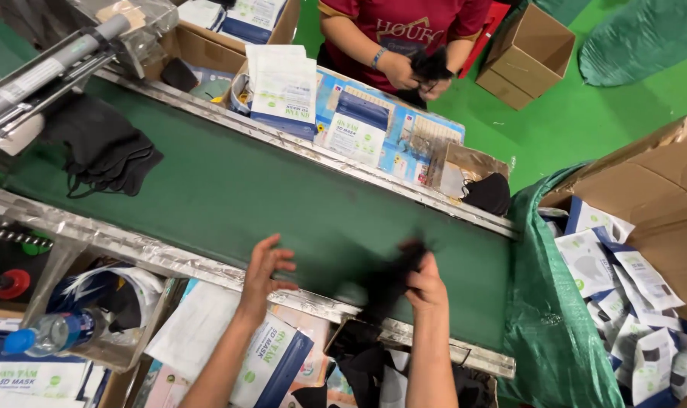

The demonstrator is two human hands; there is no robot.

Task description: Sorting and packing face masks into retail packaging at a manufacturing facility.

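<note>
The right hand (427, 285) is closed on a blurred black mask (393, 276) at the near edge of the green belt (230, 189). The left hand (264, 268) hovers open beside it, fingers spread, holding nothing. Below the belt, a box (343, 336) holds more black masks. To the right, a big carton (661, 189) lined with green plastic is filled with white-and-blue pouches (623, 295). Across the belt, a small box (464, 162) has a black mask in it, and another person's hands (415, 75) hold something black. A black pile (102, 147) lies on the belt's left end.
</note>
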